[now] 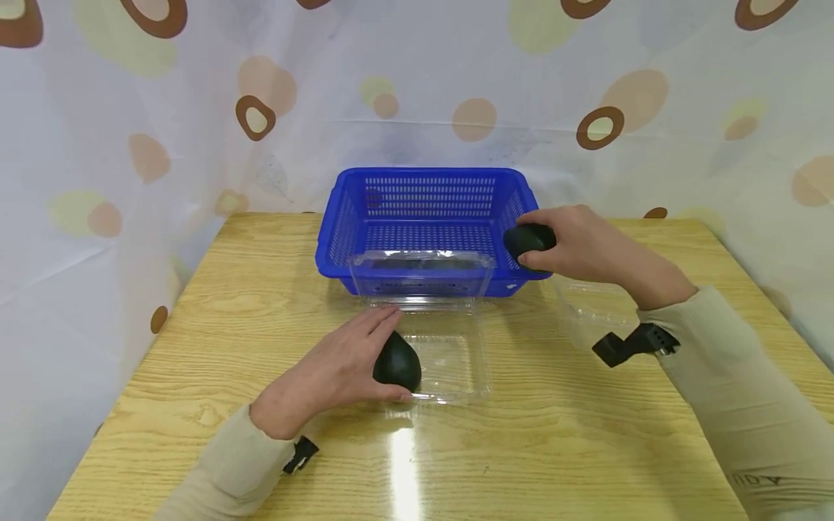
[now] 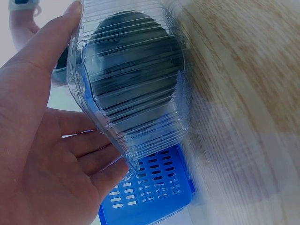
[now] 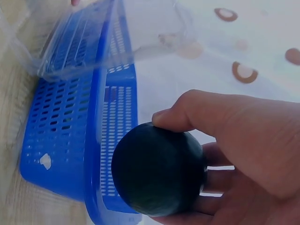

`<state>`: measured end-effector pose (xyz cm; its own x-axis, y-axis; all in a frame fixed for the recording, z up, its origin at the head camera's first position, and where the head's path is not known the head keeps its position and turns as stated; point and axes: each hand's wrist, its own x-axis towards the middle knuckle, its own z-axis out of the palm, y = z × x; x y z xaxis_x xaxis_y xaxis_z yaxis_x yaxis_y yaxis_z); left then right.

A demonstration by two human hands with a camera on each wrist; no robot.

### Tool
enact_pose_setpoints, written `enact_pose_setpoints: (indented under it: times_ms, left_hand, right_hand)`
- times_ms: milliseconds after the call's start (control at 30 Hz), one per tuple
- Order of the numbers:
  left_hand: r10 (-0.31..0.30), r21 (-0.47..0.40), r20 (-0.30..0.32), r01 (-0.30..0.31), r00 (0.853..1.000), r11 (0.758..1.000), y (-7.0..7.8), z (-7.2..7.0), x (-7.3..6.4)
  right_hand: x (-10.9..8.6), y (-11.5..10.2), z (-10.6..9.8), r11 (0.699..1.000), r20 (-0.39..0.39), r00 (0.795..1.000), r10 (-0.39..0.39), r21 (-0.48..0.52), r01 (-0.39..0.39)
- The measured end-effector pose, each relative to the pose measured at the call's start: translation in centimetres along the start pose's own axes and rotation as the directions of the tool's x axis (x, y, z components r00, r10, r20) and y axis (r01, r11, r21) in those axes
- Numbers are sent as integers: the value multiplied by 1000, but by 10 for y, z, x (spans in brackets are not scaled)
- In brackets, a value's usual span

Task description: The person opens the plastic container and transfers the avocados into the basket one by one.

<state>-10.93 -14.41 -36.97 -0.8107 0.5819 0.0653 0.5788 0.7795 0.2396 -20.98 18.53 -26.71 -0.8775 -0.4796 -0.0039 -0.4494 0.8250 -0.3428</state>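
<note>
**Two hands, each holding a dark avocado**

The left hand (image 1: 326, 376) curls round a dark green avocado (image 1: 396, 362) at the near-left edge of the clear plastic clamshell box (image 1: 449, 362). The right hand (image 1: 580, 246) grips a second dark avocado (image 1: 529, 240) over the blue perforated plastic basket (image 1: 423, 189)'s right rim. The light box may slide if nudged.
</note>
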Motion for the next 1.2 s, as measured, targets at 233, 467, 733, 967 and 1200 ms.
enact_pose_setpoints:
  times_ms: [233, 467, 733, 967, 1200]
  left_hand:
    - [19, 15, -30, -19, 999, 1000, 0, 1, 1]
    - [28, 19, -33, -28, 999, 999, 1, 3, 2]
    - [22, 18, -32, -21, 999, 1000, 1, 4, 2]
    - [22, 22, -21, -22, 1000, 1000, 2, 3, 3]
    - [23, 25, -28, -22, 999, 999, 2, 4, 2]
  right_hand:
    - [29, 4, 3, 999, 51, 999, 16, -32, -15]
    - [54, 8, 16, 999, 90, 996, 11, -31, -8]
    - [73, 11, 34, 999, 142, 989, 40, -32, -36]
    - [81, 15, 47, 998, 192, 980, 54, -38, -47]
    - [87, 16, 56, 998, 225, 973, 50, -54, -39]
